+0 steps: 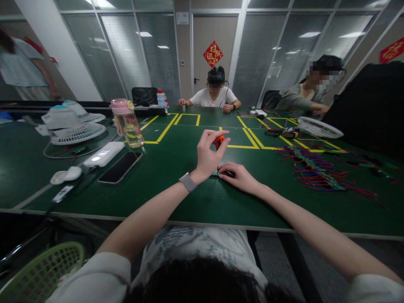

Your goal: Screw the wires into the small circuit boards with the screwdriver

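Both hands meet at the middle of a dark green table (195, 198) marked with yellow tape lines. Raised above the surface, the left hand (208, 156) pinches a small orange tool (218, 141) between thumb and fingertips; a grey watch band (188, 182) circles that wrist. Just right of it, the right hand (239, 176) lies low on the table with its fingers pressed on a small dark part with a green edge (221, 173), too small to make out further.

To the left lie a black smartphone (120, 167), a white oblong power bank (104, 154), a white mouse-shaped object (66, 174), a clear drinking bottle with a pink lid (127, 122) and two white desk fans (73, 123) lying face up. To the right, a bundle of red, blue and green wires (317, 171) spreads over the table, with another white fan (319, 126) beyond it.

At the far side, a person in a white shirt (213, 97) sits with both hands on the table; another person in a grey top (299, 99) works at the far right. A green plastic basket (41, 273) sits at the near left, below the table edge.
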Motion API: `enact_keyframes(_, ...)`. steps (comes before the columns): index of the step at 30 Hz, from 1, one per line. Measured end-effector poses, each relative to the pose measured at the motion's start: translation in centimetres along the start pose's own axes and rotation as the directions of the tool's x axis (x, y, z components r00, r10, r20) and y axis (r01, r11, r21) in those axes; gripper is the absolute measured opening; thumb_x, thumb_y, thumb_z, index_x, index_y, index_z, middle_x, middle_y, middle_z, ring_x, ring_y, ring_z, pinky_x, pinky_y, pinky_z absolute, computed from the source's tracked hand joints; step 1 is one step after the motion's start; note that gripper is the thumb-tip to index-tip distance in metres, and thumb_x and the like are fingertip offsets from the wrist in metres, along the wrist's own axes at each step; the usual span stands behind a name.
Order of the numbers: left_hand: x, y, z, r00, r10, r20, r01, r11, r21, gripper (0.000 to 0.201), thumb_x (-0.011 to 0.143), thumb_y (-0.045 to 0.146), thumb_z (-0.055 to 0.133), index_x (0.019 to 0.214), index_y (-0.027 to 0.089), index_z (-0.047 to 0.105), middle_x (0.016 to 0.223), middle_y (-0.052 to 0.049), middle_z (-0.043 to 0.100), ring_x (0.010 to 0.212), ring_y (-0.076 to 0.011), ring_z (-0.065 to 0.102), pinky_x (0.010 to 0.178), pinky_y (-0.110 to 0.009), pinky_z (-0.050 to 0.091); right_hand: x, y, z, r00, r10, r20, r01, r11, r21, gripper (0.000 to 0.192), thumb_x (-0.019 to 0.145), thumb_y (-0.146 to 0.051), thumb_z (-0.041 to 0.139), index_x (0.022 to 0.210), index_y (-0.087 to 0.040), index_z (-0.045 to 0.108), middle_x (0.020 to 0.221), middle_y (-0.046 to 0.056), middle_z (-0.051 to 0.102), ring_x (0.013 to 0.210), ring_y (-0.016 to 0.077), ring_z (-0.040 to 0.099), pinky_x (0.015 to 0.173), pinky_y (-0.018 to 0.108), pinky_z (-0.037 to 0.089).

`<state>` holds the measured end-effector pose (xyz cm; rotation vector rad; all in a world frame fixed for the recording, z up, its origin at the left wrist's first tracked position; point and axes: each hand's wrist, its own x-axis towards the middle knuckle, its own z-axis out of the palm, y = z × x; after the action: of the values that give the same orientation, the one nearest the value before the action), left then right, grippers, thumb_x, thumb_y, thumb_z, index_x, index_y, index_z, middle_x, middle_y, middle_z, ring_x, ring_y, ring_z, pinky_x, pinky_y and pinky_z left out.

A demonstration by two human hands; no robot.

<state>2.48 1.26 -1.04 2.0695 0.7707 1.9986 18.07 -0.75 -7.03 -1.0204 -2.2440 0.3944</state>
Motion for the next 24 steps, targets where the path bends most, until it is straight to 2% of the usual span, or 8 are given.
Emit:
enact_keyframes(3,0.02,0.02,-0.05,1.000,-0.001,-0.002,0.001,1.000,0.018,0.014,0.087,0.029,0.062,0.098,0.022,0.068,0.087,-0.002,0.055,0.079,-0.0131,0.055,0.076,-0.027,0.048,0.01,0.11,0.06,1.000,0.002,-0.002,-0.002,1.000,-0.004,0.012,0.086,-0.024,0.061,0.091,-0.018,0.070,0.103,0.009,0.070,0.097,0.0215,0.066,0.090,0.038,0.051)
enact_keyframes(8,-0.07,-0.16,-0.10,0.998,-0.008,0.070,0.011,0.999,-0.048,0.030,0.099,0.026,0.038,0.115,0.024,0.062,0.102,-0.005,0.061,0.094,-0.0146,0.060,0.084,-0.029,0.048,-0.01,0.21,0.06,1.000,-0.003,-0.007,0.003,1.000,-0.008,0.012,0.085,-0.024,0.062,0.091,-0.019,0.071,0.102,0.009,0.071,0.096,0.0217,0.066,0.089,0.038,0.051)
enact_keyframes(14,-0.08,-0.14,-0.07,0.999,-0.026,0.034,0.029,0.995,-0.091,0.025,0.096,0.025,0.046,0.114,0.020,0.061,0.102,-0.006,0.065,0.091,-0.0142,0.061,0.079,-0.026,0.050,-0.02,0.01,-0.03,1.000,0.000,0.000,0.000,1.000,-0.007,0.013,0.086,-0.024,0.061,0.092,-0.018,0.070,0.103,0.010,0.071,0.097,0.0220,0.066,0.089,0.039,0.051)
enact_keyframes(20,-0.05,-0.22,0.05,1.000,-0.005,-0.005,0.005,1.000,0.024,0.016,0.088,0.027,0.061,0.102,0.022,0.067,0.090,-0.003,0.055,0.080,-0.0128,0.056,0.074,-0.026,0.050,0.01,0.01,-0.05,1.000,-0.012,-0.002,0.012,1.000,0.004,0.012,0.086,-0.025,0.061,0.090,-0.019,0.071,0.102,0.009,0.071,0.095,0.0218,0.066,0.089,0.039,0.051)
enact_keyframes(24,-0.08,-0.36,0.08,1.000,-0.008,0.005,0.008,1.000,-0.006,0.022,0.094,0.029,0.050,0.107,0.024,0.067,0.106,-0.006,0.056,0.095,-0.0146,0.059,0.085,-0.029,0.051,-0.01,0.08,-0.02,1.000,-0.006,-0.006,0.006,1.000,0.004,0.012,0.086,-0.025,0.061,0.091,-0.019,0.071,0.102,0.009,0.071,0.096,0.0217,0.066,0.089,0.039,0.051)
